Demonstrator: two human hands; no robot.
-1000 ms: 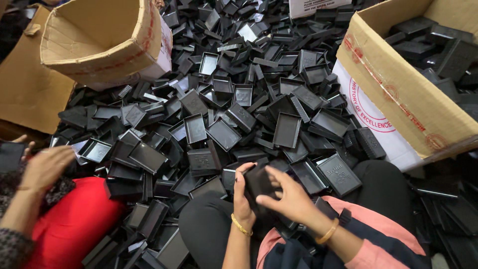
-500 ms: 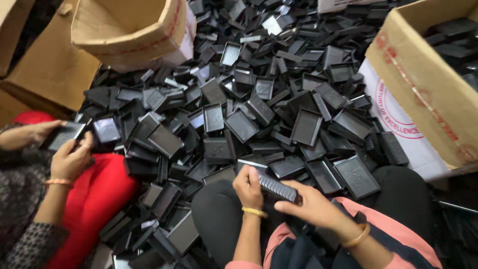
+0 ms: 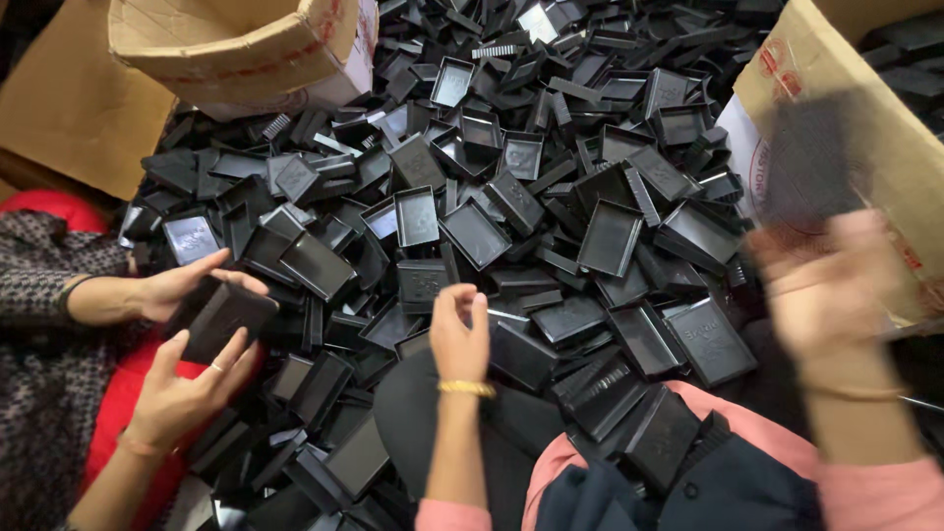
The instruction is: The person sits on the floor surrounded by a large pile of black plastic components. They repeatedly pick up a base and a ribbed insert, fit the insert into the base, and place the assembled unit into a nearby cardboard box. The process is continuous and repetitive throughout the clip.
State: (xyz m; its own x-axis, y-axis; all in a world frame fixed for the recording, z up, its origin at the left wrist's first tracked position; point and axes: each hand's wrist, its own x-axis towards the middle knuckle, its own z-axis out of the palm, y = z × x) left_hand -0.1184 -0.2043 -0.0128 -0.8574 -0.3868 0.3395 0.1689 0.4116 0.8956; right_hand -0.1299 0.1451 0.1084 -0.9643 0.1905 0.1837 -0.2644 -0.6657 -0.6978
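At six o'clock, nearest the camera, lie the person's pink sleeves and dark lap, with a few black plastic trays resting on it. The left hand [image 3: 459,332] sits just above the lap near the centre, fingers curled loosely inward with their tips together; whether it pinches anything I cannot tell. It hovers at the near edge of the heap of black plastic trays and lids [image 3: 511,197], just beside a flat lid [image 3: 526,354]. The right hand [image 3: 836,285] is raised at three o'clock, badly blurred, and grips a dark ribbed black piece [image 3: 811,157] that stands up in front of the cardboard box wall [image 3: 885,128] at two o'clock. At nine o'clock a co-worker's two hands, one [image 3: 182,285] above and one [image 3: 187,393] below, close around a black case [image 3: 224,317] over a red lap. Farther off, the heap spreads from the centre to twelve o'clock, shallow rectangular trays lying open side up, tilted and overlapping. At eleven o'clock, well apart from the hands, a tipped cardboard carton [image 3: 236,49] rests on the pile, with a flat sheet of cardboard [image 3: 69,108] at ten o'clock
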